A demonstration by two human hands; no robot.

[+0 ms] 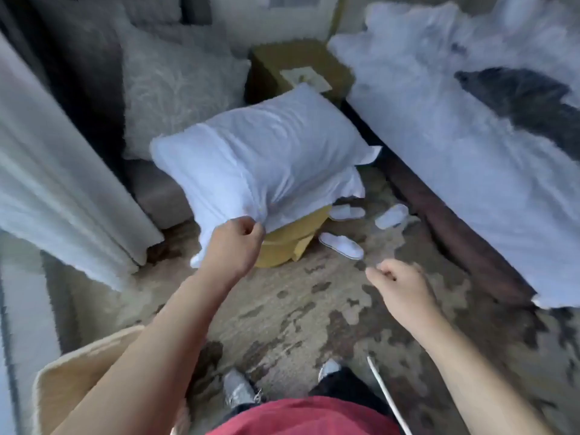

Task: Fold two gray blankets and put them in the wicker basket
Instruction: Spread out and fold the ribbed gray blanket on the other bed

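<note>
My left hand (pixel 237 243) pinches the near edge of a white pillow (pixel 263 155) that lies on a yellow stool (pixel 292 243) in the middle of the view. My right hand (pixel 398 284) hovers over the carpet to the right, fingers curled loosely with nothing in them. A dark gray blanket (pixel 527 102) lies crumpled on the white bed (pixel 439 136) at the upper right. A light woven basket (pixel 78 372) shows at the lower left, partly hidden by my left forearm.
A gray sofa with a patterned cushion (pixel 169 89) stands at the back left. A brown box (pixel 295 70) sits behind the pillow. White slippers (pixel 342 244) lie on the mottled carpet (pixel 298 309). A white curtain (pixel 53 183) hangs at left.
</note>
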